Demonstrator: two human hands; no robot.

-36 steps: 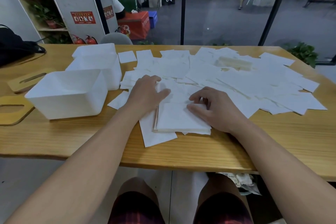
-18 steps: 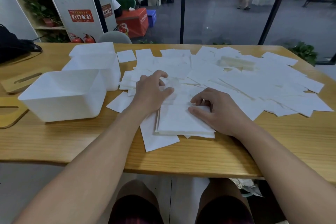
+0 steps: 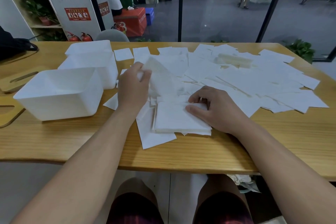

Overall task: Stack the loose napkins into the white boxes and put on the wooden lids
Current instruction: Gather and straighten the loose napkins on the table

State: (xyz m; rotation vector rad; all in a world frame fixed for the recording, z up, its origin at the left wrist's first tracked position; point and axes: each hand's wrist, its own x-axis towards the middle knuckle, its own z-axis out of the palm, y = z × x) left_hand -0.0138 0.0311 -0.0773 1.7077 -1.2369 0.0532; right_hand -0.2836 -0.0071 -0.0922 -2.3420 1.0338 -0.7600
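Observation:
Loose white napkins cover the middle and right of the wooden table. A small neat stack of napkins lies near the front edge. My right hand rests on the stack's right side, thumb and fingertips pinching its far edge. My left hand is raised above the pile and pinches one napkin, lifted and blurred. An empty white box stands at the left; two more white boxes sit behind it. Wooden lids with slots lie at the far left.
A black bag lies at the table's back left corner. A grey chair back shows behind the table. Bare wood runs along the front edge. My knees are under the table.
My left hand has risen from the pile and moved away from me, lifting one napkin with it. My right hand has stayed on the stack.

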